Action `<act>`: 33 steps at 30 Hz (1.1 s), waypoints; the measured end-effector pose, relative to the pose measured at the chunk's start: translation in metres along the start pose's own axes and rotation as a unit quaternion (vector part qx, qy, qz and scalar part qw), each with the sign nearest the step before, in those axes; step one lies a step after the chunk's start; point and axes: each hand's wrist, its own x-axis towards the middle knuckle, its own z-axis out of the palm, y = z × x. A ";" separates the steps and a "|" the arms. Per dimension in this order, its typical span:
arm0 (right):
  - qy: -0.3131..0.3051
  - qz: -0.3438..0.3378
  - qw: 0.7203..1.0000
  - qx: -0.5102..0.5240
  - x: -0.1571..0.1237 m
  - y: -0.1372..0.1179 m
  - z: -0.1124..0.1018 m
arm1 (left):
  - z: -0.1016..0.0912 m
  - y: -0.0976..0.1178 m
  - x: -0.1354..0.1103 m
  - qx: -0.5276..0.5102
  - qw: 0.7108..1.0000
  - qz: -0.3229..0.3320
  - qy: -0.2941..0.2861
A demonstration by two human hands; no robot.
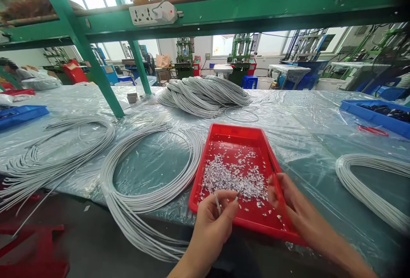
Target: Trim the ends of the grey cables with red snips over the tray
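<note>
My left hand (215, 220) is closed in a pinch over the near edge of a red plastic tray (243, 130). Between its thumb and fingers is the end of a thin grey-white cable (218, 203), its tip pointing up and right. Many small shiny silver scraps (227, 179) lie scattered in the tray, thickest in the middle. My right hand (293, 199) is wrapped round the tray's right wall, fingertips inside and palm outside; it is slightly blurred. Left of the tray lies a looped bundle of grey cables (110, 179), its loose ends trailing toward my left forearm.
More cable bundles lie at the left (80, 158) and right (361, 179). A large cable heap (205, 94) sits behind the tray. Blue trays (347, 106) stand at both sides, with red-handled tool (373, 130) nearby. A green shelf frame (96, 68) crosses above the plastic-covered table.
</note>
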 end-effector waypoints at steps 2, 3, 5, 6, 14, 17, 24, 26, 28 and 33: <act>-0.045 0.025 0.999 -0.017 -0.012 0.010 -0.008 | -0.004 -0.003 0.004 -0.002 1.000 0.002 -0.021; -0.079 0.040 0.996 -0.029 -0.018 0.015 -0.011 | -0.007 -0.004 0.005 0.008 1.000 0.008 -0.027; -0.163 0.055 0.982 -0.073 -0.030 0.020 -0.017 | -0.010 -0.007 0.006 0.041 0.998 0.027 -0.037; -0.196 0.057 0.974 -0.099 -0.034 0.020 -0.019 | -0.012 -0.008 0.006 0.055 0.997 0.036 -0.042; -0.259 0.046 0.955 -0.136 -0.040 -0.012 -0.024 | -0.017 -0.005 -0.002 0.104 0.988 0.060 -0.095; -0.257 0.033 0.954 -0.153 -0.043 -0.021 -0.024 | -0.015 0.000 -0.005 0.128 0.985 0.063 -0.095; -0.272 0.006 0.950 -0.151 -0.048 -0.003 -0.034 | -0.010 0.004 -0.007 0.118 0.986 0.036 -0.111; -0.214 0.033 0.969 -0.120 -0.051 0.005 -0.033 | -0.010 0.002 -0.007 0.084 0.991 0.011 -0.107; -0.136 0.073 0.986 -0.069 -0.053 0.011 -0.031 | -0.009 -0.001 -0.007 0.051 0.993 -0.028 -0.101; -0.060 0.106 0.992 0.020 -0.050 0.009 -0.030 | -0.003 -0.003 -0.010 0.032 0.995 0.000 -0.096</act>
